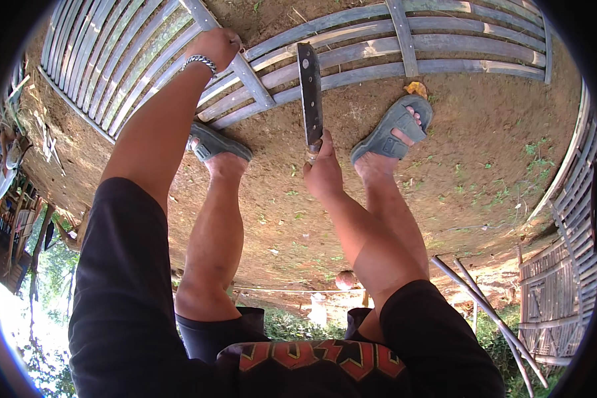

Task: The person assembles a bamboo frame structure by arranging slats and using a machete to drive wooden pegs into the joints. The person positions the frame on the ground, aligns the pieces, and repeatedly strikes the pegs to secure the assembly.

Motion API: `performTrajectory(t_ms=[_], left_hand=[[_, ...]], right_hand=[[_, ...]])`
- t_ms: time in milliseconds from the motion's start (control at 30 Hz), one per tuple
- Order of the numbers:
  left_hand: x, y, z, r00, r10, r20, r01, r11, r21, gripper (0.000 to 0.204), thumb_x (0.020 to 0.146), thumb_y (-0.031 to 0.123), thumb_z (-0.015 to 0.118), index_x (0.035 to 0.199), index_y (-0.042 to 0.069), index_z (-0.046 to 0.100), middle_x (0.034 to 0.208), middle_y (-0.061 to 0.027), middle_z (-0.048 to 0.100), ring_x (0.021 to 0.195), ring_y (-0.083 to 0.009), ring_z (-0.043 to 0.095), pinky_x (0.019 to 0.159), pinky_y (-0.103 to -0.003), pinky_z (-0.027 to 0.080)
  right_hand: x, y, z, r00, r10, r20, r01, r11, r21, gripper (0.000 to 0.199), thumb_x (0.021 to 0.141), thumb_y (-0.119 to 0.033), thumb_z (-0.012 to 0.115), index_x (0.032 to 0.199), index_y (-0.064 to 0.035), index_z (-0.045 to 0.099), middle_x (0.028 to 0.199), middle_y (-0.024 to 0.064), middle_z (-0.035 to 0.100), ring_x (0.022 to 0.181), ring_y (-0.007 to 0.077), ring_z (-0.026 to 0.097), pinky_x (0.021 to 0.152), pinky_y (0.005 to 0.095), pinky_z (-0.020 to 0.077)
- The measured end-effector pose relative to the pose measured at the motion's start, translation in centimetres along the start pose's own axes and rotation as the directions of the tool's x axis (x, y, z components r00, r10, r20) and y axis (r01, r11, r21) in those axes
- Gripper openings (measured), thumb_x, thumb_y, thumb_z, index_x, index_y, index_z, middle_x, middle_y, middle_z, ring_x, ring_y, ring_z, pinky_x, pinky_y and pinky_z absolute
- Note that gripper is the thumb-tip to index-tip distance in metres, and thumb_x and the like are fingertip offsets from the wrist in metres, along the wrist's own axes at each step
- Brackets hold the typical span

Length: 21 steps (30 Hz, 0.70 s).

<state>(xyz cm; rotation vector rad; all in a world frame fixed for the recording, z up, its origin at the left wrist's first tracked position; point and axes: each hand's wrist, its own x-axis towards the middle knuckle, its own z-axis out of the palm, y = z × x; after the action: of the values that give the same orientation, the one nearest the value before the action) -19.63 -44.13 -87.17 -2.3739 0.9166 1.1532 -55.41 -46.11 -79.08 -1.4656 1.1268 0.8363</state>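
My left hand [215, 49] is closed, its fingers bent down against a wooden crosspiece [253, 79] of a bamboo slat panel [371, 50]. Whether a small thing is pinched there I cannot make out. A braided metal bracelet [199, 62] circles that wrist. In my right hand [324, 171] is the handle of a square-ended machete [310, 93], its dark, flat blade pierced by several holes. The blade points away from me, over the panel's near slats. Most of the handle is hidden by my fingers.
The panel lies on brown dirt [471, 132], curving across the far side. My feet in grey sandals [395, 126] stand near its edge. A yellow leaf [415, 88] lies by the right sandal. On the right are a bamboo fence [557, 298] and leaning poles [487, 312].
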Motion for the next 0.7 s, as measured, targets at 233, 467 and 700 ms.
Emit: performTrajectory(t_ms=[233,467,700], left_hand=[[-1.0,-1.2,-0.3,0.968,-0.095,-0.232,-0.001,0.924,-0.382,0.033,0.091,0.046,0.065,0.113,0.023,0.075,0.098,-0.0105,0.076,0.094,-0.0316,0.072,0.084,-0.044,0.057],[-5.4,-5.0,3.5,0.883,-0.428,-0.192,0.219,0.739,-0.637,0.035,0.088,0.041,0.07,0.11,0.015,0.076,0.091,-0.0091,0.077,0.086,-0.0271,0.073,0.079,-0.04,0.056],[-8.1,-4.4,8.4,0.896,-0.299,-0.327,0.029,0.775,-0.631,0.025,0.09,0.03,0.069,0.107,0.012,0.075,0.111,-0.0131,0.071,0.1,-0.0322,0.068,0.091,-0.042,0.053]], right_hand=[[0.0,-0.8,-0.3,0.999,0.042,-0.01,-0.043,0.998,-0.048,0.099,0.084,-0.007,0.071,0.159,-0.0087,0.006,0.144,0.0305,0.045,0.122,0.0441,0.057,0.098,0.0491,0.0511],[1.4,-0.1,0.4,0.971,-0.067,-0.23,0.05,0.996,-0.077,0.084,0.086,-0.011,0.072,0.155,-0.01,0.025,0.135,0.0266,0.049,0.123,0.0434,0.052,0.102,0.0514,0.0446],[8.8,-12.2,-1.9,0.615,-0.733,-0.292,0.563,0.666,-0.489,0.047,0.087,-0.019,0.073,0.132,-0.0141,0.061,0.126,0.011,0.055,0.12,0.032,0.051,0.103,0.0514,0.0351]])
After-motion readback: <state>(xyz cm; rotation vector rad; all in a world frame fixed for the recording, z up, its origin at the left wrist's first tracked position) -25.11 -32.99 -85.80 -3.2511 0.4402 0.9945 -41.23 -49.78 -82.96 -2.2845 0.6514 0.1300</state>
